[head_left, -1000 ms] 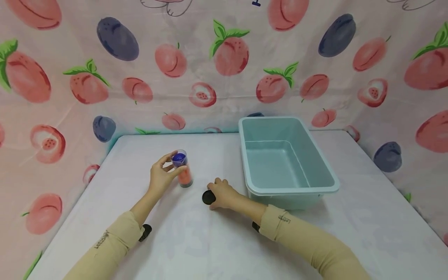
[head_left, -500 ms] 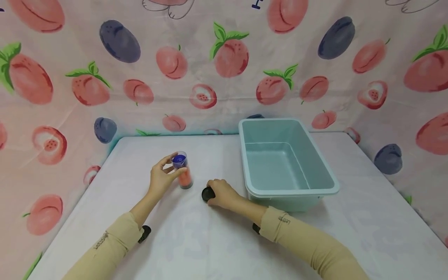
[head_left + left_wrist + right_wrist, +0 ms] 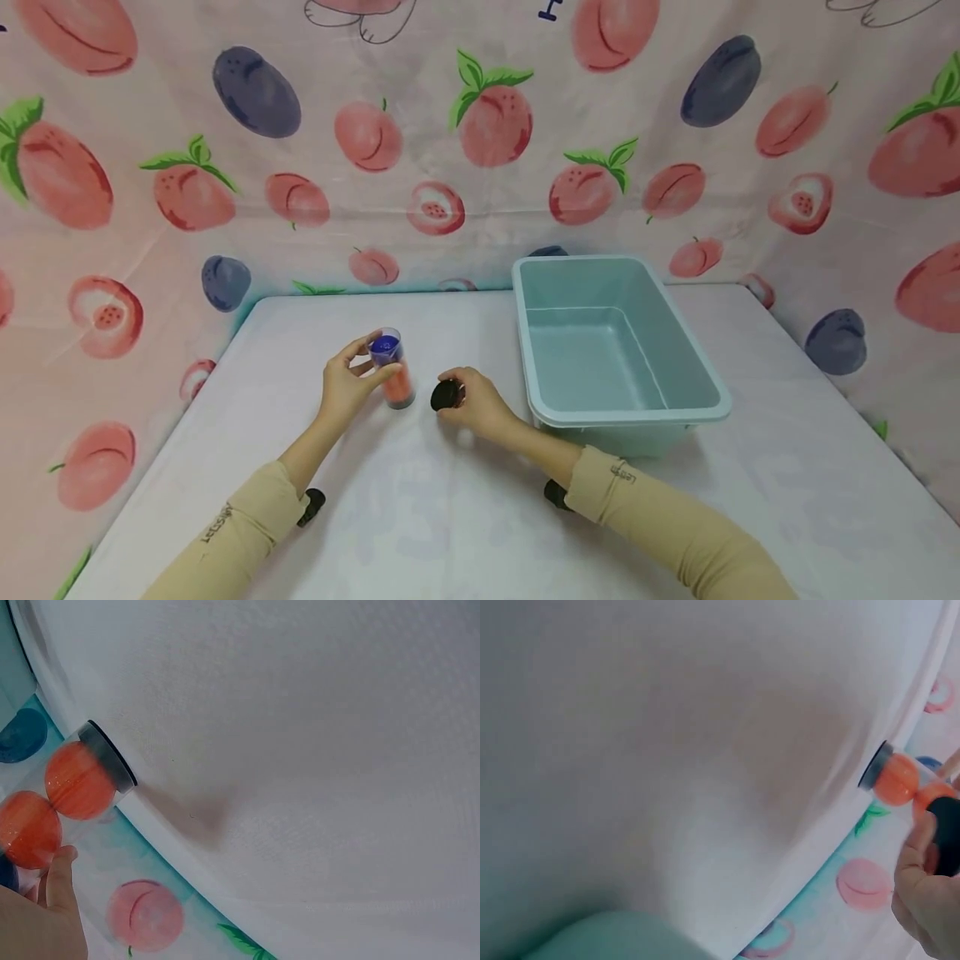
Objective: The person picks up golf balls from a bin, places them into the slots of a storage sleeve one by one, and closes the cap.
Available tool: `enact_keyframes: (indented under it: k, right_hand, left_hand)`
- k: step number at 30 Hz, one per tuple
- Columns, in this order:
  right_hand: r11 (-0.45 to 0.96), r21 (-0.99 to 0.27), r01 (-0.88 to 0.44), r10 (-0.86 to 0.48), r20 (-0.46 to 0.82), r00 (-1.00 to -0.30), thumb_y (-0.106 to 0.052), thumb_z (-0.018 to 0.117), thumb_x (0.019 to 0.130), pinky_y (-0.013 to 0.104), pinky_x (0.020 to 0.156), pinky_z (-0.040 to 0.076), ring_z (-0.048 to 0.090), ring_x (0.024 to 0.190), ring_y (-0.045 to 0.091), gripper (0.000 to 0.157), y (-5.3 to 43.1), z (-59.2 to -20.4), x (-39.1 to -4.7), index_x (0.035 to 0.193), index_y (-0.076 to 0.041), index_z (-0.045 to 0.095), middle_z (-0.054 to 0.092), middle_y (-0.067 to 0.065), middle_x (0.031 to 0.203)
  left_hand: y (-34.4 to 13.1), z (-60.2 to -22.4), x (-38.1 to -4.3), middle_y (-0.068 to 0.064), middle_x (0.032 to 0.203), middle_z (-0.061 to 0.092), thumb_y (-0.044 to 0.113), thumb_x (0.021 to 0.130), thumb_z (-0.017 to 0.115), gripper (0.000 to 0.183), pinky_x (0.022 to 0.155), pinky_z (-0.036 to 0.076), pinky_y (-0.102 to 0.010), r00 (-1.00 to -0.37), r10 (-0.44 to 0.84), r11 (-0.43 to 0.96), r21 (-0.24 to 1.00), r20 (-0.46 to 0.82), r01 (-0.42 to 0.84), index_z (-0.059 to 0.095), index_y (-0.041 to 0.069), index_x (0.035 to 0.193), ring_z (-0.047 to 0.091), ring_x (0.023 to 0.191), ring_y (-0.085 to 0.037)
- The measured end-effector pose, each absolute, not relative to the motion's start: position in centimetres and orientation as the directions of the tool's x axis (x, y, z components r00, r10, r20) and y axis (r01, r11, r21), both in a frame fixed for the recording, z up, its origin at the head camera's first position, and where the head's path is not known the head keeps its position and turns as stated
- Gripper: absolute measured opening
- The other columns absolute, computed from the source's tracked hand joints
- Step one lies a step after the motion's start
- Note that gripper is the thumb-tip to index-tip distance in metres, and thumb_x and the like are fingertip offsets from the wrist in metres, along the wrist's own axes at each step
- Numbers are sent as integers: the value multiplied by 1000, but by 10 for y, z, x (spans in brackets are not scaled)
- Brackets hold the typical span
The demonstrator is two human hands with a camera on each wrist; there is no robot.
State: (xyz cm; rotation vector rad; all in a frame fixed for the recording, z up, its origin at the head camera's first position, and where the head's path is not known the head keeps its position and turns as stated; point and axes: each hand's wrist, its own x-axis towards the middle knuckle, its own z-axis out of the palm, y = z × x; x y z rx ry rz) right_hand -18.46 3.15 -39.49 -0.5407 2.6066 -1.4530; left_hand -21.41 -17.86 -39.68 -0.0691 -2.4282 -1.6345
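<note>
My left hand (image 3: 347, 383) holds a clear, round tube (image 3: 398, 390) upright near its top, thumb on the near side and fingers behind. A blue ball (image 3: 386, 345) sits uppermost inside. Two orange balls (image 3: 80, 780) show stacked below it in the left wrist view, above the tube's dark base (image 3: 111, 756). The top of the tube is uncovered. Between thumb and fingers, my right hand (image 3: 486, 410) pinches a round black cap (image 3: 446, 395), tilted, a short way right of the tube. In the right wrist view the cap overlaps the tube.
A pale blue-green plastic tub (image 3: 536, 367) stands on the white-covered table (image 3: 442, 517), just right of and beyond my right hand. A fruit-print cloth (image 3: 487, 208) hangs behind the table and along its sides.
My right hand has taken the black cap between thumb and fingers, raised it slightly and tilted it. My left hand and the tube have stayed in place.
</note>
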Motion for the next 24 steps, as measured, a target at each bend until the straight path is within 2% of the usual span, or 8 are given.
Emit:
enact_keyframes:
  k: [5,9,12,16,19,24]
  right_hand:
    - [318,-937,-146,-284,53,-957,3,74,72,16,65,46,54,73,11,50,25,-393,-185,119,6,58,61,16,90]
    - [215,-972,-97,-268,37,-963,1,73,76,24,76,55,66,90,26,48,22,-391,-187,121,6,58,61,21,109]
    - [153,-985,-82,-265,39,-963,3,71,78,30,85,55,64,105,34,47,19,-389,-188,123,7,56,59,24,122]
    - [50,-996,-77,-243,62,-968,9,68,78,30,90,53,61,108,34,49,14,-385,-190,121,7,45,57,25,124]
    - [-20,-996,-89,-216,91,-972,10,67,79,31,91,52,60,111,34,48,10,-382,-190,117,5,39,55,26,126]
    - [-60,-984,-166,-152,174,-973,8,68,79,33,93,52,59,110,33,45,2,-373,-195,115,5,41,56,25,121]
  left_hand:
    - [-178,-391,-212,-16,112,54,8,76,78,55,94,49,-35,-983,-75,369,921,165,126,57,3,128,52,106,-21]
    - [-177,-391,-214,-16,113,52,9,77,77,57,95,49,-37,-987,-73,357,928,145,109,57,4,129,54,109,-24]
    - [-179,-396,-217,-14,113,51,11,77,78,57,90,52,-29,-986,-74,357,927,148,112,57,7,130,60,109,-29]
    - [-179,-387,-213,-16,111,51,7,77,77,57,84,54,-22,-988,-64,353,929,142,110,56,3,130,62,107,-37]
    - [-178,-381,-209,-19,110,52,4,77,76,56,84,54,-27,-988,-51,348,930,146,119,55,0,129,62,106,-39]
    - [-180,-389,-215,-17,113,53,10,76,78,57,91,52,-35,-988,-53,342,933,143,116,57,6,129,61,107,-35]
